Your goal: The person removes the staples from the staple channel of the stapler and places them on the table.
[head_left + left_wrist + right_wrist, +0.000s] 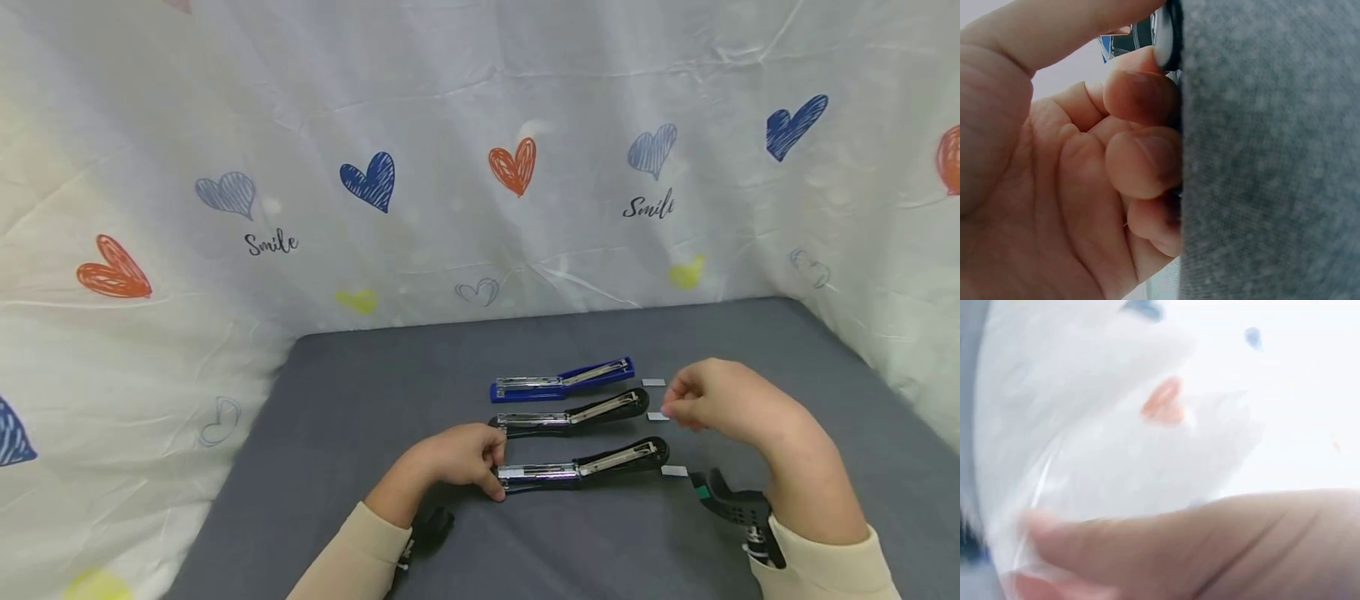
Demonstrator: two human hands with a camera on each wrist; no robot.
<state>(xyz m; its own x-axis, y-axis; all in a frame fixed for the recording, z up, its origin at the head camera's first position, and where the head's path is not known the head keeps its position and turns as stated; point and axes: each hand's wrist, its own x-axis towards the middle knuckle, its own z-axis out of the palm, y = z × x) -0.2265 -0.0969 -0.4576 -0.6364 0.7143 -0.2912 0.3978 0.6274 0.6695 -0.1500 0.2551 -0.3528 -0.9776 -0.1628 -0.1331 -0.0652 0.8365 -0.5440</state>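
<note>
Three opened-out staplers lie in a row in the head view: a blue stapler farthest, a black stapler in the middle and another black stapler nearest. My left hand pinches the left end of the nearest one, thumb in front and fingers behind. The left wrist view shows curled fingers against its dark edge. My right hand hovers beyond the staplers' right ends, thumb and forefinger close together, overlapping the middle staple strip. I cannot tell whether they pinch it. The right wrist view is blurred.
Another staple strip lies by the blue stapler and one more strip by the nearest stapler. Dark grey cloth covers the table. A white curtain printed with hearts surrounds its back and sides.
</note>
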